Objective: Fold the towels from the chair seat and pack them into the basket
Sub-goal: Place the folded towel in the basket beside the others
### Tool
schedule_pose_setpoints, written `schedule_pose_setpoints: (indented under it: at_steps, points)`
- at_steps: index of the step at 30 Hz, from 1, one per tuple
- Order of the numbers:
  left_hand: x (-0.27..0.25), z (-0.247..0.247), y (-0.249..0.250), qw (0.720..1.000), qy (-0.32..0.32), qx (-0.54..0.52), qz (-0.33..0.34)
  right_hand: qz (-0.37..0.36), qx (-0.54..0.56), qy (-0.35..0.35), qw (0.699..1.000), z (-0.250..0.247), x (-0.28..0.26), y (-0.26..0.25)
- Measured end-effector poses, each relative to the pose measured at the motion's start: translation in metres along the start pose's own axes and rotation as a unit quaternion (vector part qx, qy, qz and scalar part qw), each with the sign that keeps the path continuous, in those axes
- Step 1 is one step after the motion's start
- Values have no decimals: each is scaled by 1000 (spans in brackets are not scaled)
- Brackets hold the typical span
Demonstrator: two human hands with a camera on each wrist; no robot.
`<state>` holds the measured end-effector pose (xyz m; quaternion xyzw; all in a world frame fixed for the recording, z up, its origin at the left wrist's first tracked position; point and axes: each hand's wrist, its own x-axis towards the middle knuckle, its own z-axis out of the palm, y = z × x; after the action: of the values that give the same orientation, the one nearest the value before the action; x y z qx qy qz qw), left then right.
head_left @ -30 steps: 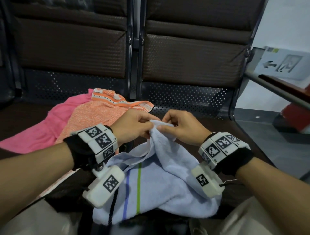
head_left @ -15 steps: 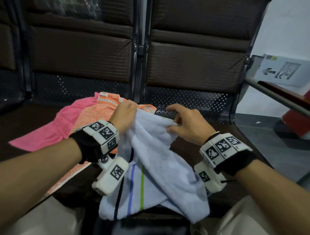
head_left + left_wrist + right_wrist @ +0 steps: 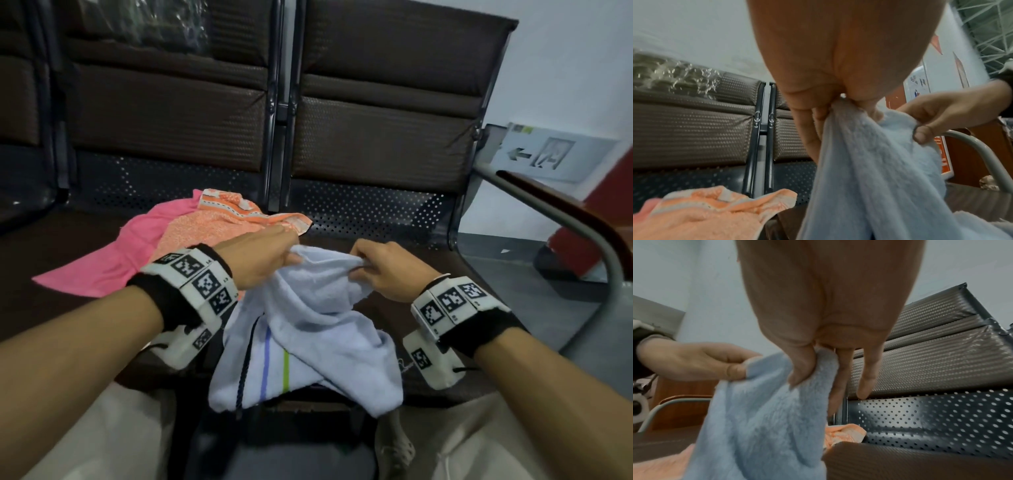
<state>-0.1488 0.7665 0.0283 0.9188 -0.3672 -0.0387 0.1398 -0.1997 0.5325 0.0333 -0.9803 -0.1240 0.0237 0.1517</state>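
- Left hand [image 3: 260, 260] pinches the top edge of the light blue towel [image 3: 308, 329], thumb and fingers curled onto the cloth; the left wrist view shows the fabric bunched between thumb and fingers [image 3: 818, 113].
- Right hand [image 3: 387, 270] grips the same top edge a little to the right, thumb pressed on the cloth with the index finger behind it; the right wrist view shows two other fingers [image 3: 869, 378] pointing down, off the towel.
- The hands are near each other but apart, with a short span of towel edge between them.
- Light blue towel is lifted at the top, with the rest draping down over the front edge of the brown chair seat [image 3: 428, 342] toward the person's lap; it is crumpled and not folded flat.
- The towel's lower left part shows a blue stripe, a green stripe and a dark cord-like line.
- Orange towel [image 3: 219, 222] lies loose on the seat just behind the left hand, with its patterned border to the rear.
- Pink towel [image 3: 120, 257] lies partly under the orange towel, spreading out to the left on the seat.
- Chair backrests [image 3: 376, 120] stand behind, with perforated metal panels below them.
- Grey armrest [image 3: 582, 233] curves down at the right.
- Wall sign with an arrow [image 3: 548, 154] is at far right.
- Basket: cannot tell where it is, not seen in any view.
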Motion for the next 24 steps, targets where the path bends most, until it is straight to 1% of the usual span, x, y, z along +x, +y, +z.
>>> schedule_pose_setpoints:
  at_steps: [2,4,6,8,10,14,18,20,21,23,24]
  points:
    - [-3,-5,1,1000,-12,4,-10,-15,-5,1,1000,-5,-6,-3]
    - [-5,-10,2,1000,5,-1,-19,-21,7,25,999,-13,-12,-6]
    - [-8,-13,2,996,62,-50,-28,-2,66,86,994,-21,-15,-8]
    - [-8,-18,1,985,121,-119,-44,44,133,153,978,-30,-12,-9]
    - [-1,-30,-1,975,151,-150,-54,68,148,185,969,-42,-1,-10]
    - [25,-70,-5,969,207,-113,-72,63,140,218,964,-78,31,-15]
    - [52,-117,4,958,264,-71,-86,99,118,256,954,-117,55,-12]
    - [59,-135,15,944,305,-84,-88,106,116,301,941,-135,60,-15]
    - [60,-142,21,936,329,-96,-86,104,123,333,929,-143,60,-17]
    - [60,-151,34,920,369,-111,-73,83,151,388,906,-153,55,-21]
    - [58,-153,39,915,381,-116,-66,67,162,401,899,-154,50,-23]
